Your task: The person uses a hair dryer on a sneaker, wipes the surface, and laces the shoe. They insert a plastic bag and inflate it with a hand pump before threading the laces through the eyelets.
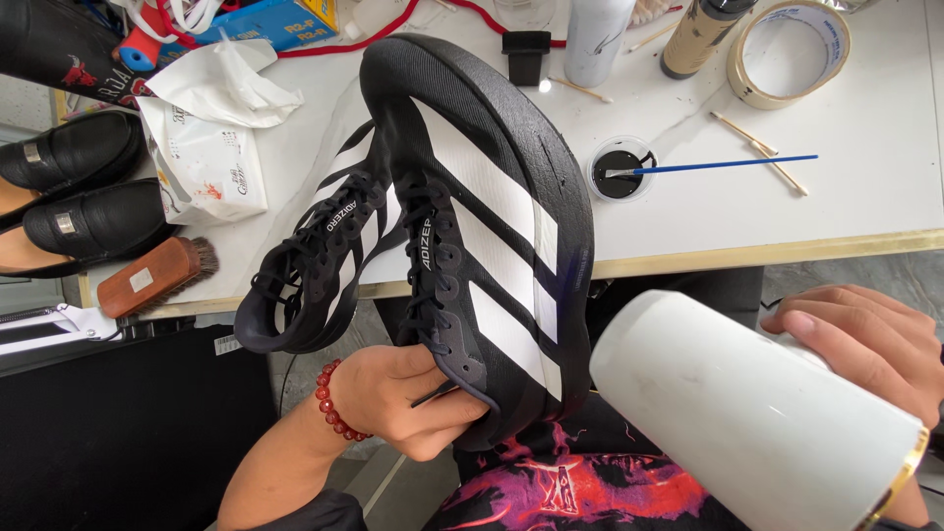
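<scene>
Our left hand (408,398) has its grip clamped on the heel of the black sneaker (462,226) above the desk (865,197), so we aim the right hand's (865,344) tightly clasped white dryer (747,413) steadily at its side.

The person's left hand (403,398) reaches up from the lower left, forearm bare, a red beaded bracelet (334,403) around the wrist. Its fingers curl shut, thumb pressed across them in a pinching grip. The right hand (865,344) enters from the right edge, fingers bent and close together, wrapped over something, knuckles upward, thumb pointing left.
</scene>
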